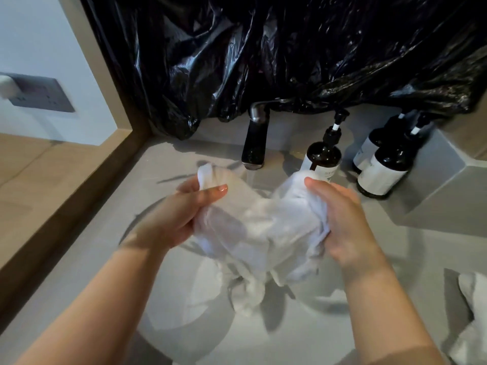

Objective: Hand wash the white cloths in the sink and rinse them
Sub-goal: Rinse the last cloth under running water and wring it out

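Observation:
A wet white cloth (pixel 259 227) is bunched between both hands above the round grey sink (pixel 184 317), its lower end hanging into the basin. My left hand (pixel 174 217) grips its left side, thumb on top. My right hand (pixel 342 219) clutches its right side. A thin stream of water falls from the dark tap (pixel 255 143) just behind the cloth. Another white cloth (pixel 471 314) lies on the counter at the right edge.
Three dark pump bottles with white labels stand behind the sink: one (pixel 322 156) beside the tap, two (pixel 384 167) farther right. Black plastic sheeting (pixel 290 48) covers the wall behind. A wooden ledge (pixel 52 185) and a wall socket (pixel 39 94) are at the left.

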`<state>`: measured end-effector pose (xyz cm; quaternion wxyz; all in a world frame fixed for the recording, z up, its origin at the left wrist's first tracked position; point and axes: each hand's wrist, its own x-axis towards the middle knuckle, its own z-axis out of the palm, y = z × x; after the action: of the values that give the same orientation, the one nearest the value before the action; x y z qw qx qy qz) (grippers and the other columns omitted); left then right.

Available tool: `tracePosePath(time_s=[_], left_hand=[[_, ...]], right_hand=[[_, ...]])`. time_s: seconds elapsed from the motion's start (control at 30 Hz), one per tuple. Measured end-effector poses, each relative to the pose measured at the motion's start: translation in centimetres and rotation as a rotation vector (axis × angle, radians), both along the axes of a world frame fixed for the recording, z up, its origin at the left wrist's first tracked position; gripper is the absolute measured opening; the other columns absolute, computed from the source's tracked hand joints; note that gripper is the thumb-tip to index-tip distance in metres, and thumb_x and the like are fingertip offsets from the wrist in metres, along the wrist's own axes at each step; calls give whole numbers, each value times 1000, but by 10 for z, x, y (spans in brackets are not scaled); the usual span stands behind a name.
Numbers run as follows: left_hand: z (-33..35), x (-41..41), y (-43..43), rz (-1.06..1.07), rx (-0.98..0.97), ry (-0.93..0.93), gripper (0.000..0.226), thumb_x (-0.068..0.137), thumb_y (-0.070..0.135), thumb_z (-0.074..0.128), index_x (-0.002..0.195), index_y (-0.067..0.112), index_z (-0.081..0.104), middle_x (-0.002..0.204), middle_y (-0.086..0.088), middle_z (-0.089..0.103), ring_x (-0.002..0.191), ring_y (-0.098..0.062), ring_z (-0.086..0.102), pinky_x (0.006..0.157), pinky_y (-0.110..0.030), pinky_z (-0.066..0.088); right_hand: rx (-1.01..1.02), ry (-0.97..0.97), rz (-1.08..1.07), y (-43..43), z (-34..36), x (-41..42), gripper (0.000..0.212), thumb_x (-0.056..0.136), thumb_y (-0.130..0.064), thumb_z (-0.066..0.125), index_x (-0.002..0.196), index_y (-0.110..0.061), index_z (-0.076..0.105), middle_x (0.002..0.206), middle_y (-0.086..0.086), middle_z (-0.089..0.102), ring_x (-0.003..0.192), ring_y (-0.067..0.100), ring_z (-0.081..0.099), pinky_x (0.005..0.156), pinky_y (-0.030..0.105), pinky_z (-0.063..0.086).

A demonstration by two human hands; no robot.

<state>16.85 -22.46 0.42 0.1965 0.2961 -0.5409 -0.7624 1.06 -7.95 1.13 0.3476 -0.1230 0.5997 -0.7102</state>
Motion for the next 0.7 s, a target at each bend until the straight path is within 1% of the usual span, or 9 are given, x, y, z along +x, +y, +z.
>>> tracePosePath(time_s=[0.1, 0.17, 0.27, 0.37, 0.43, 0.5, 0.53, 0.63, 0.7], left_hand=[[29, 10, 4, -28, -79, 107, 18, 80, 13, 65, 97, 7, 67, 85, -13, 71, 76, -25, 70, 65, -35, 59], [40, 18, 4, -22, -100, 168, 24, 79, 18, 59, 97, 6, 69, 92, -18, 70, 84, -29, 69, 71, -40, 59], [42, 25, -1, 49, -102, 131, 28, 78, 19, 68, 101, 4, 66, 90, -14, 71, 80, -26, 70, 66, -37, 59], [13, 23, -7, 80, -63, -61, 16, 85, 13, 61, 96, 3, 64, 81, -13, 71, 67, -19, 70, 57, -29, 57], [-20, 20, -12, 0, -45, -242, 15, 86, 9, 62, 97, -2, 63, 84, -18, 68, 66, -22, 68, 59, -28, 56], [-54, 20, -15, -74, -19, -442, 23, 80, 6, 67, 97, -10, 62, 80, -21, 62, 66, -27, 61, 63, -32, 49], [-72, 20, -16, -90, 1, -522, 19, 80, 3, 67, 92, -11, 62, 75, -21, 62, 62, -26, 59, 64, -33, 45], [-106, 23, -24, -55, -89, -760, 10, 82, -2, 64, 73, -5, 63, 63, -16, 62, 51, -22, 59, 58, -30, 48], [-110, 24, -31, -73, -248, -948, 11, 86, 4, 61, 88, -7, 64, 83, -21, 66, 72, -30, 66, 66, -38, 57]], right_hand=[[-147, 52, 38, 15, 38, 8, 23, 68, -17, 70, 75, 0, 57, 62, 11, 56, 55, 22, 60, 55, 25, 51], [-165, 68, 65, 22, 50, 8, 43, 61, -22, 75, 91, 4, 61, 78, 19, 62, 67, 29, 66, 64, 34, 55], [-65, 32, 80, 25, 44, 0, 49, 67, -41, 70, 101, -6, 68, 98, 14, 72, 91, 30, 70, 84, 42, 53], [250, 198, 72, 17, 10, -4, 39, 79, -55, 64, 90, -19, 68, 95, 1, 71, 90, 18, 67, 87, 34, 51], [483, 311, 175, 14, -27, -4, 34, 83, -51, 62, 84, -17, 64, 79, 0, 65, 74, 17, 60, 68, 23, 48], [666, 357, 346, 15, -57, 0, 24, 85, -34, 67, 103, -19, 61, 79, 1, 64, 70, 15, 56, 52, 18, 38], [763, 373, 429, 17, -68, 1, 31, 84, -25, 69, 112, -18, 58, 86, 1, 63, 74, 14, 56, 50, 17, 37], [1040, 488, 624, 22, -90, 1, 39, 80, -6, 63, 118, -9, 56, 104, 7, 59, 86, 18, 56, 61, 20, 45], [1141, 593, 624, 22, -102, -3, 31, 80, -4, 58, 111, -6, 59, 111, 12, 61, 95, 24, 60, 69, 24, 46]])
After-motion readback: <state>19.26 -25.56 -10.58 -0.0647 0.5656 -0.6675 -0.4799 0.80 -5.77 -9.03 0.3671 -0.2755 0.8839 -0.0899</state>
